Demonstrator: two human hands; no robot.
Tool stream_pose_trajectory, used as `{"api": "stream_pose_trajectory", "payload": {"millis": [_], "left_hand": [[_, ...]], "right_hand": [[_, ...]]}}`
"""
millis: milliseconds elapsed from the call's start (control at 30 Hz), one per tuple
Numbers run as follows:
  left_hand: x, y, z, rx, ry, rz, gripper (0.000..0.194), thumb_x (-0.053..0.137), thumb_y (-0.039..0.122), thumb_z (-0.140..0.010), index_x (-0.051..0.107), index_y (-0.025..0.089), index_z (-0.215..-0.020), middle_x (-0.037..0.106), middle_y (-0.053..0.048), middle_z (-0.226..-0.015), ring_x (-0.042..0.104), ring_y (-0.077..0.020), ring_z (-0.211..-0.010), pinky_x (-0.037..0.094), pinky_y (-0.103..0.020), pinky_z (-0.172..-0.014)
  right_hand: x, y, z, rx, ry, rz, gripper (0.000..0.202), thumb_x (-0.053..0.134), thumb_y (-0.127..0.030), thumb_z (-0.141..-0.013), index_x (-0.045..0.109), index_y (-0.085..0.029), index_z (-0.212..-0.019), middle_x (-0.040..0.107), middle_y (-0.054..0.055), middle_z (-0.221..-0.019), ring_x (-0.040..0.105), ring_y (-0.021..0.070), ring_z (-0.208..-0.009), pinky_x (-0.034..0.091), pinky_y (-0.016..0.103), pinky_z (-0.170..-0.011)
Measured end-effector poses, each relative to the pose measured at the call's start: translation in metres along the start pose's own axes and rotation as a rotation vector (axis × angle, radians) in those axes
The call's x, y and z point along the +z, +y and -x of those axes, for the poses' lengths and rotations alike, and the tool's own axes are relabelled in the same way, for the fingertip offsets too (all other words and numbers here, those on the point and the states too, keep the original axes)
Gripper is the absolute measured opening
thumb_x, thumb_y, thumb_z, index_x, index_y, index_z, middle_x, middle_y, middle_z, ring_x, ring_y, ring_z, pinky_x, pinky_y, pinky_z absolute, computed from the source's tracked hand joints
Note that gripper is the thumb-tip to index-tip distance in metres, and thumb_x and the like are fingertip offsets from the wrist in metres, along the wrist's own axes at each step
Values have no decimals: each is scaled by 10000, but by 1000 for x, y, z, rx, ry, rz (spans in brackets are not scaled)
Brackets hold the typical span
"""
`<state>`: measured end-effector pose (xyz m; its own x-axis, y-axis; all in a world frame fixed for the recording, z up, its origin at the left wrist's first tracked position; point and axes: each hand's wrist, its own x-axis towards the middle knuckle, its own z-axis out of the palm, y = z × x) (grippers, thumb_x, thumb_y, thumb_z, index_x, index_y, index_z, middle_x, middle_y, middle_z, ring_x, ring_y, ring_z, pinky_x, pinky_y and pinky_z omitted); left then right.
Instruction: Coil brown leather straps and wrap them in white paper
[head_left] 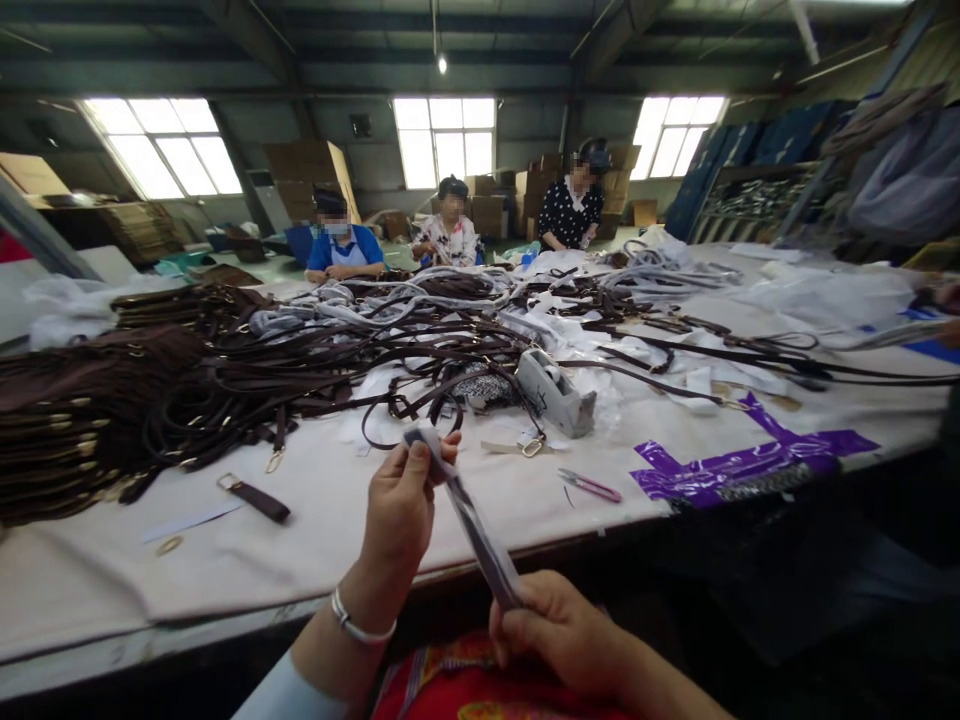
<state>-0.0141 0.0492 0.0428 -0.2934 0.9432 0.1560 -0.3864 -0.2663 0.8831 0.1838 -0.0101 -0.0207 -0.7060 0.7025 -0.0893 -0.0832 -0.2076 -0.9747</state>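
Observation:
A strap (482, 540) wrapped in pale grey, film-like material stretches between my two hands in front of the table edge. My left hand (401, 508) pinches its upper end between thumb and fingers, where the wrapping folds over. Lower and closer to my body, my right hand (559, 628) is closed round the other end. Left of my hands, a short dark brown leather tab (259, 500) with a gold clasp lies on the white table cover (322, 545). Pink-handled thread snips (591, 486) rest to the right, beyond my right hand.
Brown straps (315, 375) and grey-wrapped straps (420, 295) are heaped across the table. A tape dispenser (553, 395) stands mid-table, with purple tape (750, 460) along the right edge. Stacked brown leather pieces (52, 430) are at left. Several co-workers sit or stand opposite.

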Motion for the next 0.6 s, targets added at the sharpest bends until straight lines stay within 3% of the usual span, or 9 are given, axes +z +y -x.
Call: {"api": "stream_pose_trajectory", "payload": {"millis": [100,200,300,400,500,533,600], "left_hand": [[-13,-14,2,324,-41,-552,186,617,327,-929,708,174,-983,750,-103,-957,694,-230,-905,517,-330,-816],[-25,-26,11,619,-282,-1046,130,567,236,-927,664,187,-855,696,-88,-791,640,-219,-747,484,-332,-734],[-30,-36,25,691,-536,-1270,146,563,269,-915,577,205,-785,613,-53,-702,569,-207,-652,432,-316,-633],[-28,-39,43,593,-748,-1218,162,556,274,-920,533,207,-774,574,-25,-673,510,-176,-600,365,-293,-574],[-23,-32,57,282,-921,-967,202,461,266,-969,559,193,-808,544,-2,-663,465,-143,-592,355,-274,-591],[-21,-27,60,129,-965,-863,239,444,305,-984,576,188,-823,544,-3,-678,465,-141,-611,368,-271,-612],[-17,-15,65,-182,-1006,-625,343,446,430,-986,611,174,-830,545,-13,-700,468,-143,-636,384,-269,-627]], "right_hand": [[-5,-8,9,5,-33,-306,448,678,-565,-838,671,-118,-807,604,11,-549,412,55,-401,269,172,-401],[-17,-27,16,-68,44,-402,408,748,-524,-794,654,-127,-804,570,-18,-482,369,48,-321,220,171,-340],[-33,-49,16,-170,212,-343,384,814,-477,-731,626,-147,-788,534,-55,-468,330,38,-319,208,175,-348],[-54,-59,9,-161,437,-72,373,772,-466,-777,568,-169,-683,485,-70,-462,338,50,-362,235,194,-379],[-75,-56,0,-181,663,374,265,719,-426,-829,651,-174,-786,585,-24,-595,492,111,-533,399,238,-512],[-80,-53,-2,-208,660,513,230,695,-407,-849,678,-178,-833,628,0,-670,540,136,-625,448,266,-599],[-82,-44,-5,-240,516,686,224,646,-389,-885,695,-182,-812,666,35,-778,573,171,-768,472,313,-742]]}}
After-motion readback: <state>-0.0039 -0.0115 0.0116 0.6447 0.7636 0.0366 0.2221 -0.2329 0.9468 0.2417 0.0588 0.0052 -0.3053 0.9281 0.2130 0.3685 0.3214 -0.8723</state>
